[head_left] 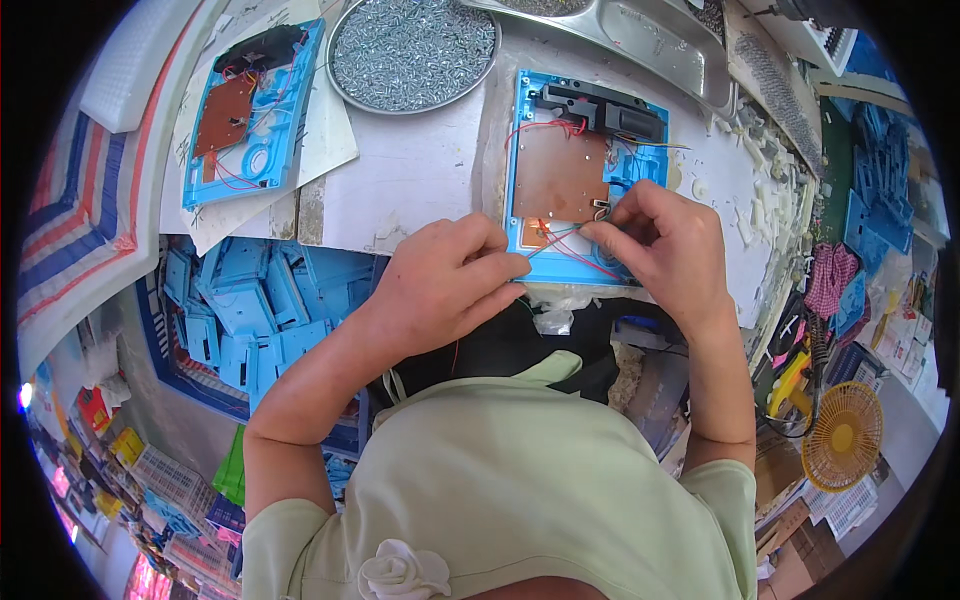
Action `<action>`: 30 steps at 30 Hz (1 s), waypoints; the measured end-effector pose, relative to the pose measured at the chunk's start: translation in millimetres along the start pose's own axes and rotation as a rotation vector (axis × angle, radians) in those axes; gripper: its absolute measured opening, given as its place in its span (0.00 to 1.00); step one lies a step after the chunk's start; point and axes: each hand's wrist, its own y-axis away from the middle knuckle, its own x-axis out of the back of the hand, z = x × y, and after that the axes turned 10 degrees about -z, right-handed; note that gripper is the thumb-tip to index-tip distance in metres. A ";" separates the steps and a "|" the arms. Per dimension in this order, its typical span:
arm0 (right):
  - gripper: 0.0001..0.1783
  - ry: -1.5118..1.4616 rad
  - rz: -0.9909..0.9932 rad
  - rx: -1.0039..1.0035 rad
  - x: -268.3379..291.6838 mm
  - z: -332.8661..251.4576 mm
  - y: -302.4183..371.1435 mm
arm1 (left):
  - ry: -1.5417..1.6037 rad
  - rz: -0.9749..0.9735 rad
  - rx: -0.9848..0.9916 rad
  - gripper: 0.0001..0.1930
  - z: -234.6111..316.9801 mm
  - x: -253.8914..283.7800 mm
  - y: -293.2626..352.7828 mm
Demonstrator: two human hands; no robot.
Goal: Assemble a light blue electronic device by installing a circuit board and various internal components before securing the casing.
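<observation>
A blue plastic housing (575, 268) lies on the workbench in front of me, with a brown circuit board (560, 175) and a black plastic module (605, 110) inside it. Thin red wires (600, 262) run across its lower part. My left hand (445, 275) is closed at the housing's lower left corner, its bent fingers against the edge. At the board's lower right, my right hand (668, 245) pinches a thin wire between thumb and forefinger; the fingertips partly hide the wire's end.
A second blue housing (278, 150) with board and wires lies at the left. Behind are a round tray of screws (415, 100) and a metal tray (650, 45). White plastic bits (745, 190) litter the right side. A crate of blue parts (250, 310) stands below left; a yellow fan (843, 437) sits right.
</observation>
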 end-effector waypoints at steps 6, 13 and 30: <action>0.12 0.052 0.040 0.181 0.2 2.7 -2.3 | -0.005 0.001 -0.018 0.16 0.9 2.7 -1.5; 0.10 0.292 0.077 0.452 2.2 10.6 -8.1 | 0.012 -0.004 -0.010 0.16 0.1 2.3 -1.5; 0.16 0.351 -0.091 0.387 10.2 9.3 7.1 | 0.038 0.009 0.014 0.15 0.5 -2.1 1.4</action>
